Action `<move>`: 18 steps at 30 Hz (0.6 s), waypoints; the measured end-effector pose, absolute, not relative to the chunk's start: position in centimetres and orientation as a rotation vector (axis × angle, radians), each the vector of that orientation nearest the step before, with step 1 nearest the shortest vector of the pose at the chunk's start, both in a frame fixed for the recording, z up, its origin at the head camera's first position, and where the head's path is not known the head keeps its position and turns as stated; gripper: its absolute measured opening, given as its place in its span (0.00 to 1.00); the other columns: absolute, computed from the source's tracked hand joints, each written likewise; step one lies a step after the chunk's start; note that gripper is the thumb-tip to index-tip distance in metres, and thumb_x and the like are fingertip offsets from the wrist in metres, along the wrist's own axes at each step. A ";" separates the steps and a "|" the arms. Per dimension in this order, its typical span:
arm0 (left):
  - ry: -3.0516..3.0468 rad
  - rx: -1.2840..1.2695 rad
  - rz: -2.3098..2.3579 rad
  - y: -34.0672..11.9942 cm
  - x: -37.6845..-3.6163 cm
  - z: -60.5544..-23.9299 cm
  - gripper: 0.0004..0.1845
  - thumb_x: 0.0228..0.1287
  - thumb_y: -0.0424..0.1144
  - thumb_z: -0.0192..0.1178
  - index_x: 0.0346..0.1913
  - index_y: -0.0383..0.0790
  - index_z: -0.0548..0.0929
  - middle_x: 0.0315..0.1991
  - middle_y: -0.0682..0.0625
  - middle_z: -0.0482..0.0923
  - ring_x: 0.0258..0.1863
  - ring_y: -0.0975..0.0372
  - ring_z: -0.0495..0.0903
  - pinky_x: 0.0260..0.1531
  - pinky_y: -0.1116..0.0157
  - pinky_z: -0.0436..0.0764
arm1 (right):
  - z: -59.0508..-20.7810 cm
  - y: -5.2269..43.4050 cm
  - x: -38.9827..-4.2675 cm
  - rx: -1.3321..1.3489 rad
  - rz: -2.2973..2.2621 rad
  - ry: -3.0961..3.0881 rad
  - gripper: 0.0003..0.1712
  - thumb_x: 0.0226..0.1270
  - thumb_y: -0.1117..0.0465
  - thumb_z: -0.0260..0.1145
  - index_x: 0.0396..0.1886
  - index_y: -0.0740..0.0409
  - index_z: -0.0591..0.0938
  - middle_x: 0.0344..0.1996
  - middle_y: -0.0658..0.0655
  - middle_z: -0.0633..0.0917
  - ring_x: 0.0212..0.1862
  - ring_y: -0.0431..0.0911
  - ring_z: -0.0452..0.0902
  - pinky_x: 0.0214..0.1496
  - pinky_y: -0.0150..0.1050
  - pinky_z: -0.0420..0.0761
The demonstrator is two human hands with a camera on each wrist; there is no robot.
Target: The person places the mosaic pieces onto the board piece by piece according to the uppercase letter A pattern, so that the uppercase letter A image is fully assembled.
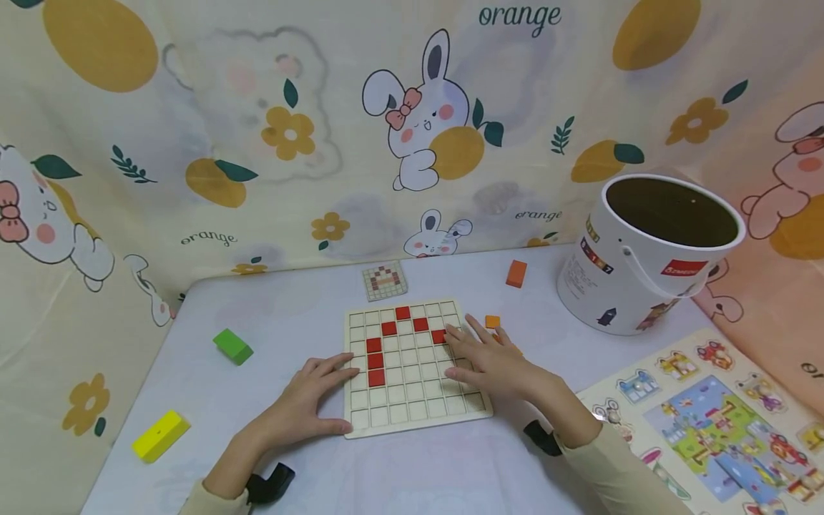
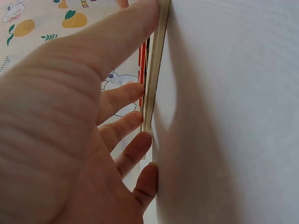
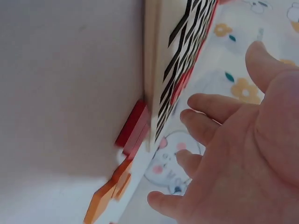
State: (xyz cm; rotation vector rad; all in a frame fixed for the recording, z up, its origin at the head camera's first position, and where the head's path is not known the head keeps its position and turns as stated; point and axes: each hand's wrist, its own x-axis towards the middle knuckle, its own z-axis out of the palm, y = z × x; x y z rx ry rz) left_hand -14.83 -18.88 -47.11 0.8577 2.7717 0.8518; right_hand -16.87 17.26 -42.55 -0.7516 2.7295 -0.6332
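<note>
A wooden grid board (image 1: 418, 413) lies flat on the white table, with several red square tiles (image 1: 376, 377) in its cells. My left hand (image 1: 292, 400) touches the board's left edge with fingertips and thumb, its fingers spread. Over the right side of the board is my right hand (image 1: 492, 365), fingers extended and nothing gripped; the right wrist view shows them apart from the board. Beside the board in that view are a red block (image 3: 133, 128) and orange pieces (image 3: 100, 200). A small pattern card (image 1: 385, 280) lies behind the board.
A white bucket (image 1: 582, 286) stands at the back right, with a picture puzzle board (image 1: 702, 429) in front of it. Green (image 1: 233, 347) and yellow blocks (image 1: 161, 435) lie to the left. An orange-red block (image 1: 516, 273) lies near the back edge.
</note>
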 end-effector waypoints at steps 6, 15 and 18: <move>2.762 0.860 0.859 -18.8 -14.8 -47.1 0.46 0.48 0.66 0.72 0.69 0.49 0.74 0.76 0.50 0.60 0.64 0.55 0.62 0.58 0.42 0.67 | -42.3 17.8 -17.4 -0.761 -0.642 2.812 0.34 0.71 0.53 0.65 0.71 0.62 0.71 0.74 0.64 0.65 0.76 0.64 0.47 0.68 0.72 0.45; 2.758 0.822 0.853 -18.9 -14.7 -47.0 0.47 0.46 0.64 0.74 0.70 0.50 0.74 0.76 0.51 0.58 0.65 0.57 0.61 0.59 0.43 0.67 | -43.6 21.2 -19.1 -0.609 -0.948 2.769 0.24 0.56 0.74 0.72 0.53 0.58 0.84 0.48 0.53 0.83 0.61 0.57 0.65 0.59 0.57 0.70; 2.761 0.822 0.849 -19.0 -14.7 -47.0 0.47 0.46 0.65 0.74 0.70 0.50 0.74 0.77 0.51 0.58 0.65 0.57 0.61 0.60 0.43 0.66 | -43.8 21.5 -19.3 -0.593 -0.976 2.732 0.23 0.56 0.74 0.72 0.52 0.56 0.84 0.47 0.52 0.82 0.59 0.55 0.65 0.54 0.52 0.75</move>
